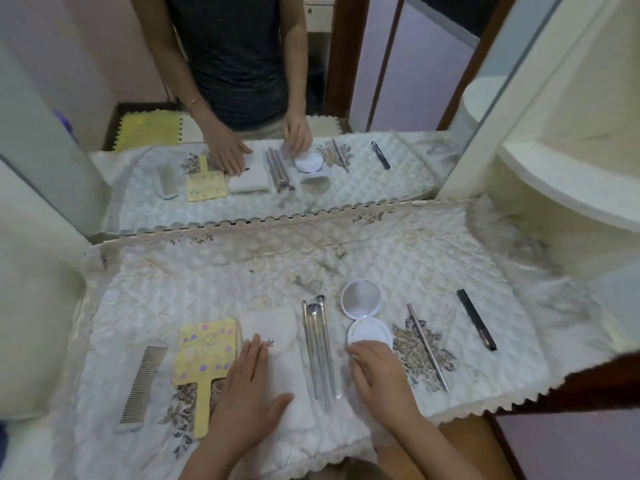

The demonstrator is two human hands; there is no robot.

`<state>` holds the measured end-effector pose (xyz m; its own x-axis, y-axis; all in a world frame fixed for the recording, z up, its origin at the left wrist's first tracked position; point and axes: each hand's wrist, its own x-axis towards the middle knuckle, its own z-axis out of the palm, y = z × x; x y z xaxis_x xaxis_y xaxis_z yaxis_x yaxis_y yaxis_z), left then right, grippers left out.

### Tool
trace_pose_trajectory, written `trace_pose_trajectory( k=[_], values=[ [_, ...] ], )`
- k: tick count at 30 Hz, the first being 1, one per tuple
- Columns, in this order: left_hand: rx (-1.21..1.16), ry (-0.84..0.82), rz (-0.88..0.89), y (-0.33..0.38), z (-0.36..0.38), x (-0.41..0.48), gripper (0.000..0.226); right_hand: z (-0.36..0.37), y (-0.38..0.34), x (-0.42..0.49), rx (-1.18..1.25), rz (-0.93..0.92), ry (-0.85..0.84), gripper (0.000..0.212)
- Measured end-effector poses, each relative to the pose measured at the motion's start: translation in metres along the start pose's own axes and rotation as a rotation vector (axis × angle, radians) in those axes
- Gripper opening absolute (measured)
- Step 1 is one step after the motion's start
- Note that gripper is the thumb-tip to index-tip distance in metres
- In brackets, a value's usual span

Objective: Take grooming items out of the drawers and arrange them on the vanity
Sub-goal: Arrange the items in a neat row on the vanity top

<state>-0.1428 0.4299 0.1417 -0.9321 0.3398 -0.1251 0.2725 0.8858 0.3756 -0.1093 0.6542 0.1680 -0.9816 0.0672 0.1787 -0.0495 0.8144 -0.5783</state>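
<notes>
**Quilted vanity (207, 278) laid with grooming items, seen from above**

White padded cloth with lace trim covers the top; a wall mirror (381, 81) stands behind it.

Right hand (377, 370): the fingers bend down at the near rim of an open compact (369, 332). The fingertips are hidden under the knuckles, so I cannot tell whether they pinch the rim or only touch it. The compact lies straight ahead of these fingers. Its long axis points away from the person, base near and mirrored lid tipped open at the far end.

Left hand (249, 386): the fingers lie straight and flat, pressing on a white pouch (273, 327), thumb spread to the side. It holds nothing.

Between the two hands lie several brushes (320, 348), side by side, handles toward the person. They separate the left hand from the compact, so the right hand is plainly the nearer one for any move on it.

Further left, just beside the pouch, lies a yellow paddle (204, 358), handle toward the person, then a comb (143, 382). To the right of the compact lies a slim pencil (427, 346), slanted, and well beyond it a black tube (476, 318).

No drawer is in view. Seven items are already set out in a rough row, so the job looks far along, with the compact likely being settled into place.
</notes>
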Motion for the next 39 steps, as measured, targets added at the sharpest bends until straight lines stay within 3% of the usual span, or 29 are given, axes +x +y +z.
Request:
trace_pose_trajectory(
  k=[3,9,12,17,20,23,28,32,39],
  values=[
    [-0.062,0.017,-0.015,0.009,-0.008,0.005,0.106,-0.023,0.032,-0.003,0.012,0.163,0.03,0.019],
    [-0.093,0.265,0.194,0.071,0.002,0.023,0.05,-0.068,0.084,0.0,0.037,0.425,0.006,0.016],
    [-0.183,0.215,0.248,0.135,0.015,0.038,0.03,-0.083,0.105,0.013,0.054,0.485,-0.128,0.002],
    [-0.426,-0.003,-0.065,0.222,0.039,0.067,0.012,-0.088,0.122,0.037,-0.058,0.417,-0.386,0.024],
    [-0.449,-0.009,-0.22,0.238,0.049,0.073,0.012,-0.091,0.123,0.049,-0.116,0.334,-0.518,0.031],
    [-0.468,-0.03,-0.335,0.243,0.05,0.075,0.016,-0.094,0.124,0.056,-0.023,0.337,-0.569,0.029],
    [-0.602,-0.106,-0.436,0.263,0.042,0.076,0.017,-0.101,0.134,0.063,0.532,0.508,-0.559,0.015],
    [-0.635,-0.06,-0.445,0.265,0.033,0.077,0.008,-0.116,0.134,0.075,0.767,0.598,-0.512,0.012],
    [-0.635,-0.036,-0.415,0.263,0.012,0.078,0.009,-0.142,0.121,0.105,0.776,0.507,-0.497,0.015]
  ],
)
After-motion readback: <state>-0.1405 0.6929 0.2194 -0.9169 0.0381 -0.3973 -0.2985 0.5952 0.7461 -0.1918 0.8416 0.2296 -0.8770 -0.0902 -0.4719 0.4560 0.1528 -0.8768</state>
